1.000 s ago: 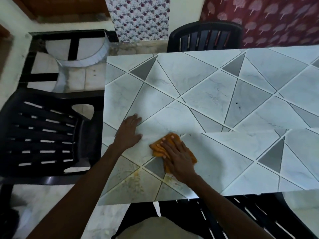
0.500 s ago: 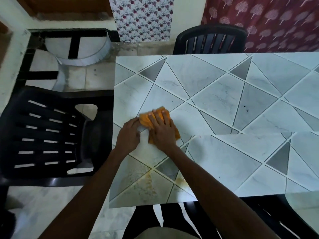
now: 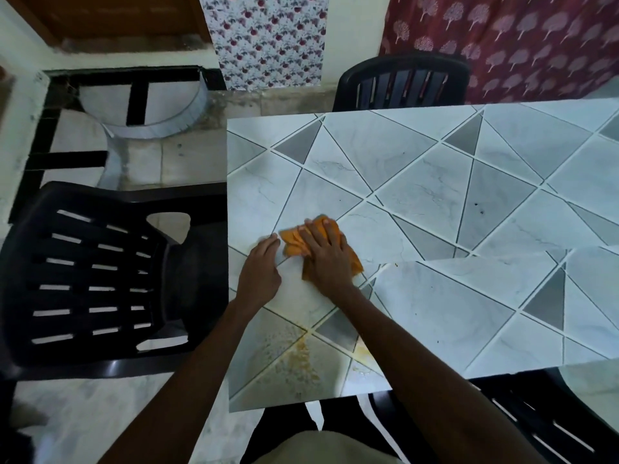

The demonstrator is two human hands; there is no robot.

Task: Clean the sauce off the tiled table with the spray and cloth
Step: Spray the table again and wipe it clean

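Chairs: three; left chair, far chair, near-right chair
Cloth: one
Hands: two; left hand, right hand
Table: one
Sauce patch: one
Curtains: two; floral curtain, maroon curtain

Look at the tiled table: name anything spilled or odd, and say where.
Yellowish sauce residue speckles the near-left corner of the tiled table, nearer the person than the orange cloth pressed under the right hand. No spray bottle is in view.

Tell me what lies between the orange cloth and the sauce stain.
Head view: nothing but bare pale tile lies between the orange cloth and the sauce stain.
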